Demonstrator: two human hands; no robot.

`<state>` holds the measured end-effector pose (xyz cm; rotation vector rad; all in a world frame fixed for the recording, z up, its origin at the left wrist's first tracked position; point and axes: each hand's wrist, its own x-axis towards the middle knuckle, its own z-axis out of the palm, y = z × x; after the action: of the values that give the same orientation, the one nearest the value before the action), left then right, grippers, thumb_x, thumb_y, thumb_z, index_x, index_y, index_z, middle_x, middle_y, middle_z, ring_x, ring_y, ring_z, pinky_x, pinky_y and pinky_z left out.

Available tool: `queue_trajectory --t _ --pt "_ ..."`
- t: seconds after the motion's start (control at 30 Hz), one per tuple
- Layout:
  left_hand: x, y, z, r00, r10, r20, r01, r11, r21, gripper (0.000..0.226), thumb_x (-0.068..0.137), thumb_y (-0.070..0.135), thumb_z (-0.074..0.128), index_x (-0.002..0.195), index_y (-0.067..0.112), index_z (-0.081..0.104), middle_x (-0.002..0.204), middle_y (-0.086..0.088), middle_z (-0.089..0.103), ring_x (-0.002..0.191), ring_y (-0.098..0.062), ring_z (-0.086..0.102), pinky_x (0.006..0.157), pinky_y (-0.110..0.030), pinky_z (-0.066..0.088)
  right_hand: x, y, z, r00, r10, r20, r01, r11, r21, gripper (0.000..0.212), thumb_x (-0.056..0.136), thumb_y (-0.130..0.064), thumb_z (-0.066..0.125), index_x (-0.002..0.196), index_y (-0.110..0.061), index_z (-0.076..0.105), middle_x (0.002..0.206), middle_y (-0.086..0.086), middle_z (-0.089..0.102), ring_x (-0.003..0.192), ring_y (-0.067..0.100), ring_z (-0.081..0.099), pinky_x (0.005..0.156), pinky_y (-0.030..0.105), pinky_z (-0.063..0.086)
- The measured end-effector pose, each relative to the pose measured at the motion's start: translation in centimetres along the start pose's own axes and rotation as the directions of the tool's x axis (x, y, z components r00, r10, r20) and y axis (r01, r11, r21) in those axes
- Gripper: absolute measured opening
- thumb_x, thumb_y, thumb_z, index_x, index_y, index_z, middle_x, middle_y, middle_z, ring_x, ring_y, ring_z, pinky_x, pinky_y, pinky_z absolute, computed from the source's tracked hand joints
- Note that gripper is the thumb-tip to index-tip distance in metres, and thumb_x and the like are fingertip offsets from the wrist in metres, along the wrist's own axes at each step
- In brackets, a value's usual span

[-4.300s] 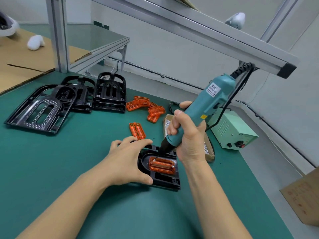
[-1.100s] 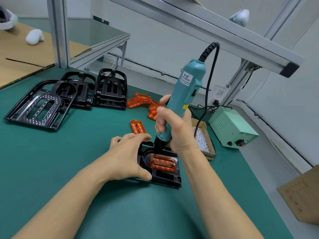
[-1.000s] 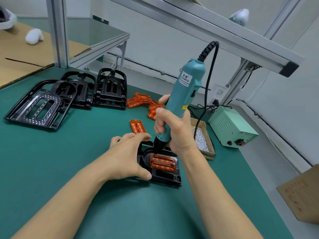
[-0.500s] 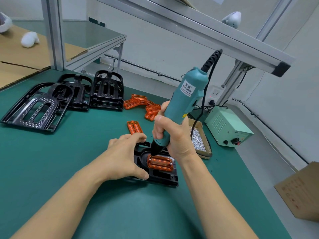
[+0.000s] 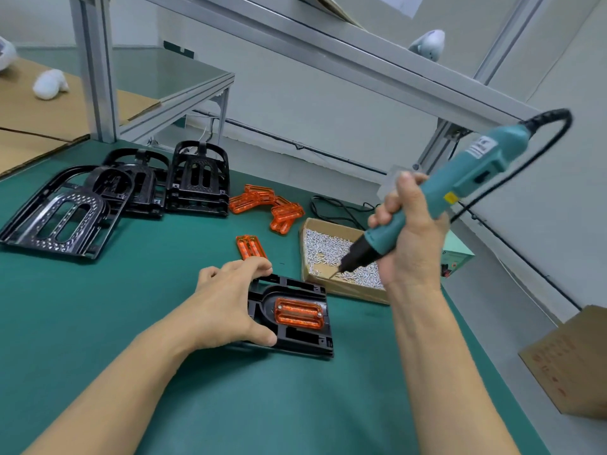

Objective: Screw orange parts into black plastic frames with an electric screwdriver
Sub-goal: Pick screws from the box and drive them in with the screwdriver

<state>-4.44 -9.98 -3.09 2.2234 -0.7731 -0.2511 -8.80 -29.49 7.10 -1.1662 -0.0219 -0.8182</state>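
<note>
The frame is glossy black plastic; the part seated in it is translucent orange plastic with a ribbed shine. Beneath the frame, the mat looks matt green. Right of the frame, a cardboard box holds shiny metal screws.

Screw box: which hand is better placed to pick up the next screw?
Right. The right hand grips the electric screwdriver, whose bit tip is at the screws in the screw box. The left hand is holding the black frame.
</note>
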Motion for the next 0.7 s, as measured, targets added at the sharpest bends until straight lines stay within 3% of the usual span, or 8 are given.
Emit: queue_trajectory --t 0.1,0.23,0.33,0.43,0.53,0.6,0.7 --pt "0.0 0.0 0.0 1.000 0.002 -0.001 -0.002 1.000 -0.001 0.098 0.055 0.045 0.083 0.135 0.042 0.027 0.134 0.026 0.036 0.111 -0.006 0.016 0.095 -0.026 0.016 0.6 -2.0 -2.5 0.983 -0.011 -0.181 -0.014 0.991 -0.136 0.023 0.089 -0.026 0.068 0.096 -0.017 0.048 0.060 -0.003 0.051 0.045 0.009 0.047 0.045 0.021 0.042" --pt "0.1 0.0 0.0 1.000 0.014 -0.014 -0.014 1.000 0.004 0.097 0.055 0.045 0.083 0.135 0.042 0.028 0.129 0.029 0.036 0.104 0.001 0.014 0.096 -0.025 0.015 1.1 -4.2 -7.7 0.942 0.152 -0.299 -0.265 0.885 -0.384 0.026 0.090 -0.026 0.064 0.103 -0.018 0.043 0.068 0.001 0.052 0.045 0.009 0.052 0.045 0.023 0.047" --pt "0.0 0.0 0.0 0.999 0.016 -0.031 -0.016 1.000 0.001 0.097 0.055 0.043 0.085 0.135 0.041 0.030 0.123 0.030 0.035 0.090 0.007 0.012 0.095 -0.025 0.015 0.8 -4.9 -11.5 0.903 0.250 -0.349 -0.427 0.607 -0.670 0.036 0.092 -0.032 0.063 0.114 -0.012 0.042 0.073 0.006 0.055 0.053 0.014 0.055 0.052 0.032 0.050" --pt "0.0 0.1 0.1 0.999 0.025 -0.041 -0.024 1.000 0.010 0.096 0.055 0.041 0.086 0.134 0.041 0.032 0.120 0.031 0.035 0.081 0.011 0.013 0.095 -0.026 0.015 -0.3 -4.3 -13.8 0.855 0.316 -0.411 -0.499 0.282 -0.820 0.042 0.090 -0.040 0.062 0.113 -0.012 0.041 0.067 0.009 0.062 0.060 0.023 0.056 0.066 0.041 0.050" --pt "0.0 -0.1 0.1 0.999 0.027 -0.040 -0.026 0.999 0.020 0.095 0.054 0.043 0.085 0.133 0.042 0.032 0.121 0.031 0.037 0.091 0.011 0.013 0.097 -0.025 0.015 -1.3 -2.9 -14.9 0.814 0.328 -0.479 -0.494 -0.044 -0.868 0.045 0.092 -0.044 0.055 0.115 -0.009 0.037 0.076 0.013 0.066 0.059 0.023 0.057 0.057 0.032 0.043" --pt "0.1 -0.2 0.1 0.999 0.029 -0.034 -0.028 0.999 0.021 0.095 0.054 0.046 0.084 0.133 0.043 0.031 0.125 0.032 0.038 0.104 0.006 0.016 0.099 -0.024 0.013 -1.6 -1.7 -15.4 0.796 0.319 -0.514 -0.487 -0.167 -0.857 0.048 0.095 -0.042 0.053 0.121 -0.005 0.036 0.091 0.011 0.060 0.068 0.023 0.060 0.057 0.032 0.039" --pt "0.2 -0.3 0.0 0.999 0.038 -0.033 -0.037 0.999 0.026 0.095 0.053 0.048 0.084 0.132 0.044 0.032 0.128 0.032 0.039 0.113 0.004 0.021 0.100 -0.024 0.013 -1.5 -0.2 -15.9 0.784 0.296 -0.546 -0.455 -0.324 -0.830 0.053 0.095 -0.042 0.052 0.128 -0.003 0.037 0.112 0.013 0.055 0.094 0.030 0.055 0.072 0.033 0.042"
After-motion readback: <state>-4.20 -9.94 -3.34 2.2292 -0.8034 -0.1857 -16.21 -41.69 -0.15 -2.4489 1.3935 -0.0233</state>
